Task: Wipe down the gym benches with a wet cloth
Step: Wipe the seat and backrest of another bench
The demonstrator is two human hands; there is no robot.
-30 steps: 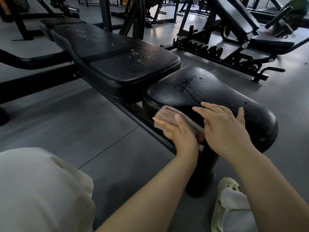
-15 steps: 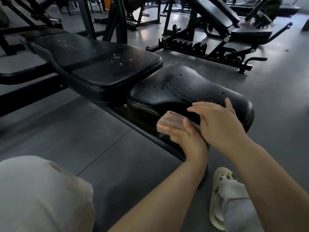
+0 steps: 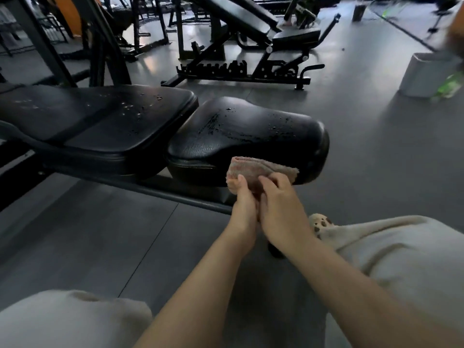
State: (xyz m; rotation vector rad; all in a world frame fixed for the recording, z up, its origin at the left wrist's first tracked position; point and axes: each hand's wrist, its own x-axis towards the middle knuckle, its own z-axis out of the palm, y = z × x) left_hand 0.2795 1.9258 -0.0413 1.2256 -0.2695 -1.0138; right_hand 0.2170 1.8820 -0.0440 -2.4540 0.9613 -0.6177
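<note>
A folded pinkish cloth (image 3: pixel 261 168) is held up against the near side of the black seat pad (image 3: pixel 246 131), which has water drops on top. My left hand (image 3: pixel 242 199) grips the cloth's lower left part with its thumb on the front. My right hand (image 3: pixel 281 204) pinches the cloth's lower middle, fingers curled round it. The two hands touch each other below the cloth. The long black back pad (image 3: pixel 100 116) lies to the left, also spotted with drops.
The bench's black frame rail (image 3: pixel 150 187) runs along the grey floor under the pads. Another adjustable bench (image 3: pixel 251 46) stands behind. A pale bin (image 3: pixel 426 74) is at the far right. My knees in light trousers (image 3: pixel 401 259) flank my arms.
The cloth has come off the pad's near edge and is now held by both hands in front of its side. My right hand left the pad top. The view swung right and lower.
</note>
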